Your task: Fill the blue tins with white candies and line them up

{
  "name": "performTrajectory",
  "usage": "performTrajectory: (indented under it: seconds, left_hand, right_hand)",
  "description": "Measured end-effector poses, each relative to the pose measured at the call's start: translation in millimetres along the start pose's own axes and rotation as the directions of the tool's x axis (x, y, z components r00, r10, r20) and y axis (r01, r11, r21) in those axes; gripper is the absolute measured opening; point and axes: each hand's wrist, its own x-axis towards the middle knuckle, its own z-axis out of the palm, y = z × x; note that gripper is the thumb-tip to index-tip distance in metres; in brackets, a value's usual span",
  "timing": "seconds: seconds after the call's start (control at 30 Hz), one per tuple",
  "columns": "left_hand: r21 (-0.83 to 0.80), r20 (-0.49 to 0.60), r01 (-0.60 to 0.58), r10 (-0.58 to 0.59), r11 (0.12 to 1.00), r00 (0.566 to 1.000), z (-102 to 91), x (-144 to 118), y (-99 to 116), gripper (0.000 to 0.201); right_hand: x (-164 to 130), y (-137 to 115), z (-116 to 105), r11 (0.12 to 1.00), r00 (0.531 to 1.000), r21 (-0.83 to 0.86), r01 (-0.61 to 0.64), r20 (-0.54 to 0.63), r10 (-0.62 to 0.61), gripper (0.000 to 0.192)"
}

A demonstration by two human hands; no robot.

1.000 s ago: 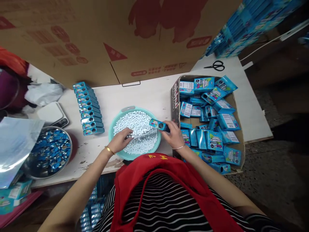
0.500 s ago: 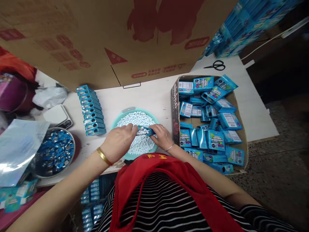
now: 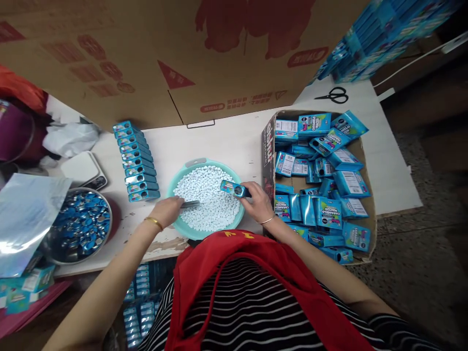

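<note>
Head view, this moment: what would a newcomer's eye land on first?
Centre table, a teal basin heaped with small white tablets: the right hand holds a small blue tin over it, and the left hand holds a flat silvery piece at its near-left rim. To the right, a cardboard box brims with blue candy packets. To the left stands a row of blue tins.
</note>
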Motion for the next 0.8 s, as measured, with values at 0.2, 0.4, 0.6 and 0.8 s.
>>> performTrajectory:
  seconds: [0.2, 0.4, 0.6, 0.8]
  left_hand:
    - [-0.203, -0.049, -0.122, 0.114, 0.972, 0.992, 88.6, 57.4, 20.3, 0.022]
    - [-0.379, -0.176, -0.240, 0.185, 0.894, 0.967, 100.3, 74.8, 53.6, 0.024]
    - [-0.445, -0.300, -0.326, 0.205, 0.834, 0.932, 55.3, 32.6, 34.2, 0.027]
    - [-0.277, -0.381, -0.412, 0.295, 0.868, 0.876, -24.1, -17.8, 33.1, 0.024]
  right_hand:
    - [-0.7, 1.5, -11.8, 0.998, 0.998, -0.019, -0.062, -0.034, 0.062, 0.027]
    - [-7.8, 1.6, -9.6, 0.995, 0.995, -0.018, -0.098, -0.033, 0.097, 0.029]
    - [-9.1, 7.3, -10.7, 0.996, 0.995, -0.039, -0.084, -0.049, 0.083, 0.030]
    - [-0.7, -5.6, 0.1, 0.999, 0.999, -0.043, 0.010, 0.042, -0.008, 0.031]
